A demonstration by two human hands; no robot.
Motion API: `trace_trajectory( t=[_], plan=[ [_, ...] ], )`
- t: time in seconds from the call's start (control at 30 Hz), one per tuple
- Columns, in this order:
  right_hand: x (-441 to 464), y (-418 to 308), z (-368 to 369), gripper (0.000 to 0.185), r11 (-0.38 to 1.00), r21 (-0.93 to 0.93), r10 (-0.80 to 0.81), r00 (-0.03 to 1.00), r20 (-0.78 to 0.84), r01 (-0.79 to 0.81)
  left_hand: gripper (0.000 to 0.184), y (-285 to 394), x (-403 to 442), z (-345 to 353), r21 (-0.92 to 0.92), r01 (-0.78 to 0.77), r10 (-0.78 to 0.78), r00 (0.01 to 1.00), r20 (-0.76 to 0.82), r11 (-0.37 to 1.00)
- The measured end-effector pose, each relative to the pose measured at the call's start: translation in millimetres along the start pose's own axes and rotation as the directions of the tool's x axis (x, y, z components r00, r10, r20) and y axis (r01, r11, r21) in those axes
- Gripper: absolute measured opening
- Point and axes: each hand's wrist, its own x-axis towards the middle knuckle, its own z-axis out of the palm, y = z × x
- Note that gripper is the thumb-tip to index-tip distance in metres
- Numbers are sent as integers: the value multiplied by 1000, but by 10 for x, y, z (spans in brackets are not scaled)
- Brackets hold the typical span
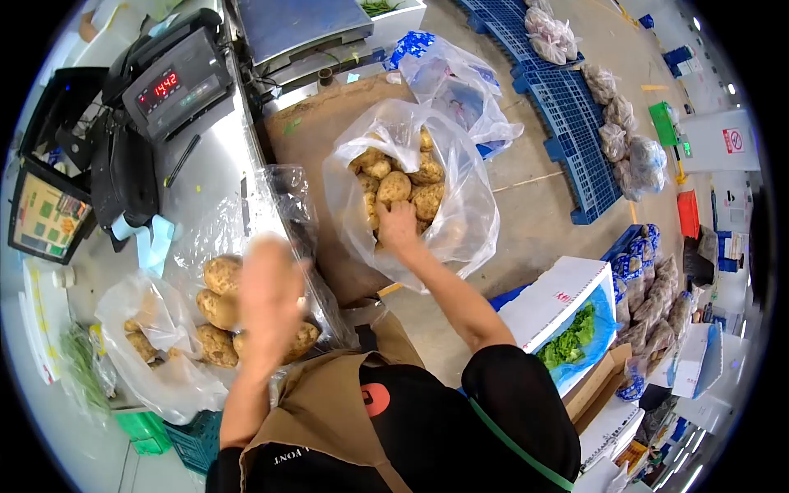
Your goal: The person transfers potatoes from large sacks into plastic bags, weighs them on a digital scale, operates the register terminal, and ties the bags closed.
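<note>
My left hand (269,304) is smeared by motion above the potatoes (217,309) on the metal counter; its fingers and anything in them cannot be made out. Beside these potatoes, a clear plastic bag (185,382) holds a few more. My right hand (399,226) reaches into a large open plastic bag (468,222) full of potatoes, its fingers closed against a potato (394,187) on top. This bag stands on a brown board (316,148) to the right of the counter.
A scale display (177,86) and a pen (182,160) are on the metal counter (201,177). A monitor (48,209) stands far left. Behind the large bag lies another plastic bag (460,90). Blue pallets (575,123) and a white box (559,300) with greens are to the right.
</note>
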Motion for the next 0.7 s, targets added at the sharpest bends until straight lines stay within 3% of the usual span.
trace_trajectory(
  t=[0.07, 0.1, 0.13, 0.2, 0.23, 0.27, 0.33, 0.37, 0.47, 0.5, 0.6, 0.7],
  plan=[
    [-33, -161, -54, 33, 999, 43, 35, 993, -116, -30, 44, 45, 243, 777, 86, -117, 101, 979, 178, 989],
    [-17, -175, 108, 45, 991, -38, 131, 991, -10, -132, 47, 12, 322, 1161, 197, -166, 130, 974, 184, 966],
    [-57, -184, 102, 49, 986, -69, 151, 988, -32, -153, 51, -72, 390, 1464, 303, -210, 156, 969, 193, 930],
    [-179, -191, -5, 56, 972, -130, 186, 980, -75, -194, 52, -446, 512, 1829, 422, -130, 13, 963, 269, 897],
    [-207, -171, -69, 63, 969, -169, 191, 981, 42, -181, 54, -611, 598, 1914, 483, -91, -65, 953, 297, 871],
    [-205, -129, 19, 62, 979, -113, 173, 985, 7, -171, 48, -772, 722, 1898, 438, 34, -195, 924, 330, 899],
    [-156, -122, 174, 61, 989, 4, 148, 987, -63, -148, 38, -1006, 865, 1635, 280, 92, -166, 953, 253, 956],
    [-113, -126, 195, 66, 980, -66, 189, 980, 55, -185, 34, -1080, 922, 1503, 245, 82, -133, 971, 199, 966],
    [126, -207, 500, 69, 942, -159, 305, 951, 45, -295, 28, -954, 1026, 1108, 112, 136, -151, 979, 136, 984],
    [193, -270, 546, 75, 873, -292, 353, 920, -171, -389, 28, -870, 1021, 1021, 88, 173, -183, 974, 132, 981],
    [164, -209, 448, 83, 930, -13, 366, 920, 138, -368, 30, -746, 982, 853, 53, 163, -167, 981, 102, 985],
    [127, -227, 221, 94, 917, 110, 364, 918, 157, -382, 40, -732, 1020, 796, -2, 187, -186, 978, 96, 982]
  ],
)
